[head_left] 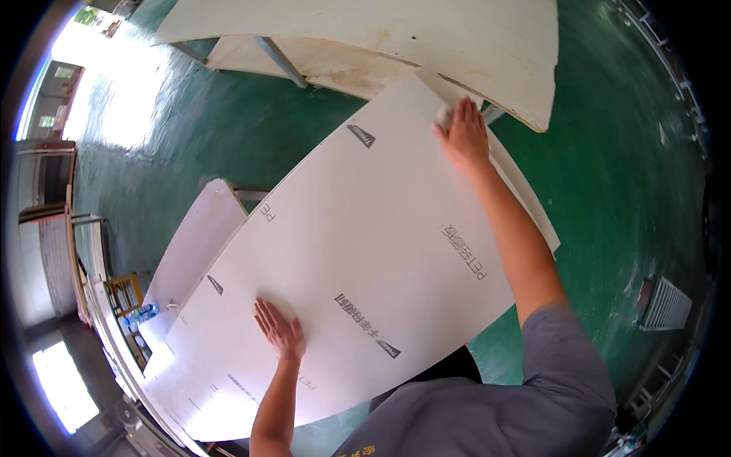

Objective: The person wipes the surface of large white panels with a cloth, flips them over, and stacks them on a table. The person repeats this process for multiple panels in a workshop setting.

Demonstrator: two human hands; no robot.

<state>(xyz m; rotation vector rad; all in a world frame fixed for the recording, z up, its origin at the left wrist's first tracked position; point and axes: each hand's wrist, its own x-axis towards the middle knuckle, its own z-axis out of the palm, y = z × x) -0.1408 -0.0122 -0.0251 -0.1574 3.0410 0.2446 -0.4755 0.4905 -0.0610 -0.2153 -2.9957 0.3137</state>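
A large white panel (381, 213) with dark printed marks lies slantwise in front of me. My left hand (281, 330) rests flat on its lower left part, fingers stretched out and nothing held. Toward the panel's far right corner, my right hand (466, 139) presses on the surface. Under its thumb and fingers is a small whitish wad (444, 116), perhaps a cloth or sponge; its exact kind is unclear. A second pale sheet edge (542, 221) shows beneath the panel on the right.
Beyond the panel stands a long pale table (365, 27) with metal legs. A lower white tabletop (199, 236) juts out at left, near a plastic bottle (141, 314) and a yellow stool (124, 292). A grey slatted object (665, 305) sits on the green floor (594, 167).
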